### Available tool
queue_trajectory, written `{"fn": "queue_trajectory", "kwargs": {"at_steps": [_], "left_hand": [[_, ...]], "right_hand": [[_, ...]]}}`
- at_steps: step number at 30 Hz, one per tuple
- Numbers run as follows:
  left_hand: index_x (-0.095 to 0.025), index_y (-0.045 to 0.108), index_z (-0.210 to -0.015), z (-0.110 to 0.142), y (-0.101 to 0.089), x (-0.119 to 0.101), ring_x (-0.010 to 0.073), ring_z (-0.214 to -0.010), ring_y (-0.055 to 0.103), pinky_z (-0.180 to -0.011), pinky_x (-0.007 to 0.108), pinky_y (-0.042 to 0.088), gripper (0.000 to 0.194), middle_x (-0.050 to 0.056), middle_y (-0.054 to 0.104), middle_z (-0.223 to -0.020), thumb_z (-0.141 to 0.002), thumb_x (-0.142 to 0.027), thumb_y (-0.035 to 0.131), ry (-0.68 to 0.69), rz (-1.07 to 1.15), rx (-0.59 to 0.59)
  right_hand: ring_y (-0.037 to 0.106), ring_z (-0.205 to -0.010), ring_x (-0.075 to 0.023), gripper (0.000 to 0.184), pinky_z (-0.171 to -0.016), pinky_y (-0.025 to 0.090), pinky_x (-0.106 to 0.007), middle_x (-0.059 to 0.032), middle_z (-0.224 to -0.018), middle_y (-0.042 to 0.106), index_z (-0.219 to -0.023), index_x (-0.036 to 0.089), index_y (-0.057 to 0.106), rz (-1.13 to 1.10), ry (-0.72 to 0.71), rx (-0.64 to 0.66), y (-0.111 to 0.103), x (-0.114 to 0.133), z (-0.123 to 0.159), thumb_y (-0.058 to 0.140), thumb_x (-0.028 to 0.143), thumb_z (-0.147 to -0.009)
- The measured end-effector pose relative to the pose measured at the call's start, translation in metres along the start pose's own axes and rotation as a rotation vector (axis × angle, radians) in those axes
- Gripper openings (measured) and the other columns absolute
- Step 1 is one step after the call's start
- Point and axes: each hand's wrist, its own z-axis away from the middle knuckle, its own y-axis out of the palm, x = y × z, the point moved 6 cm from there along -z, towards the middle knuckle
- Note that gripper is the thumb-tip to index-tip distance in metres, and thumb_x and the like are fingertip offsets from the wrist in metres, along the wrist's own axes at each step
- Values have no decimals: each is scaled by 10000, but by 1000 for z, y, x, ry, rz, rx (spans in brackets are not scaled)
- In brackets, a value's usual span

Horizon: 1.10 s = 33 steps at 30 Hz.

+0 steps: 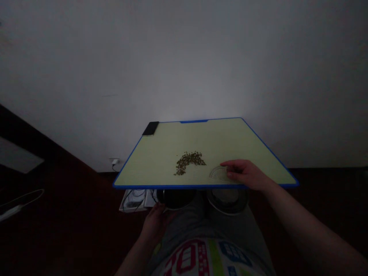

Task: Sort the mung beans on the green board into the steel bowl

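Observation:
My right hand (245, 173) pinches a clear protractor (217, 173) at its right side, low over the near right part of a pale yellow board (227, 138) with a blue edge. To the left of the protractor, small brown-green grains (189, 161) lie in a curved heap on the board. Below the board's near edge, my left hand (156, 220) is closed at the rim of a dark round bowl (176, 200). Its fingertips are partly hidden in the dim light, and the board covers the bowl's far side.
A black phone (150, 128) lies at the board's far left corner. A second round bowl (228, 201) sits by my right leg. A white box (134, 201) with cables stands lower left. The wall (184, 69) rises behind the board, with a plugged-in socket (114, 161).

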Motion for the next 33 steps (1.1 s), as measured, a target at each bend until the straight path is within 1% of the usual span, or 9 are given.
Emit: {"fn": "queue_trajectory", "kwargs": {"at_steps": [2,6,12,19,22,25,27,31,33], "left_hand": [[-154,640,-871,5,-1,-2,235,-805,744,-788,422,620,127,84,756,-908,-805,-53,600,9,-1,43],[-168,638,-849,19,0,-11,239,-893,740,-875,438,601,108,52,756,-858,-798,-73,626,44,16,97],[-176,665,-880,33,-1,-21,237,-908,738,-874,440,607,151,53,774,-933,-777,-66,650,60,30,104],[-170,663,-818,46,-1,-26,198,-796,742,-785,389,637,165,36,776,-834,-771,-19,619,59,16,61],[-194,660,-855,52,-3,-25,191,-764,745,-742,371,642,219,12,777,-821,-754,-6,612,58,12,31],[-209,670,-954,61,-4,-21,223,-812,754,-746,383,639,284,21,791,-885,-739,-28,629,31,8,34],[-194,680,-980,68,-2,-17,253,-869,754,-801,411,628,309,42,799,-925,-722,-30,636,-13,20,55],[-161,704,-1029,81,6,-10,304,-920,749,-870,476,606,365,80,807,-946,-699,-32,619,-140,62,82],[-158,700,-1070,84,9,-12,321,-920,750,-869,505,603,419,87,810,-919,-690,-17,593,-152,83,64]], "right_hand": [[510,-620,-126,500,-574,411,-265,4,-700,567,-1131,153,719,-9,-6,-8,-1,0,-1,719,423,-711],[508,-622,-123,501,-579,412,-266,12,-693,550,-1124,150,716,-13,-11,-17,-3,-1,-3,712,436,-714],[502,-624,-120,503,-577,405,-262,16,-689,539,-1129,157,707,-9,-25,-16,-4,-3,-4,714,452,-720],[519,-625,-123,509,-560,401,-255,3,-705,572,-1117,162,706,-15,-32,-32,-6,1,-5,721,471,-712],[508,-603,-116,531,-546,389,-250,9,-687,563,-1119,157,703,-32,-14,-27,-6,2,-5,733,477,-696],[498,-590,-110,552,-543,384,-249,9,-699,567,-1127,154,697,-71,11,-31,-9,-2,-8,744,475,-681],[507,-603,-112,552,-555,393,-256,1,-732,582,-1133,153,693,-83,14,-43,-13,-5,-13,742,468,-681],[505,-614,-113,533,-547,385,-253,8,-720,570,-1145,152,688,-22,4,-14,-21,-10,-28,724,449,-705],[485,-591,-103,535,-524,363,-244,17,-696,552,-1135,139,688,-13,-4,1,-25,-11,-39,734,437,-693]]}}
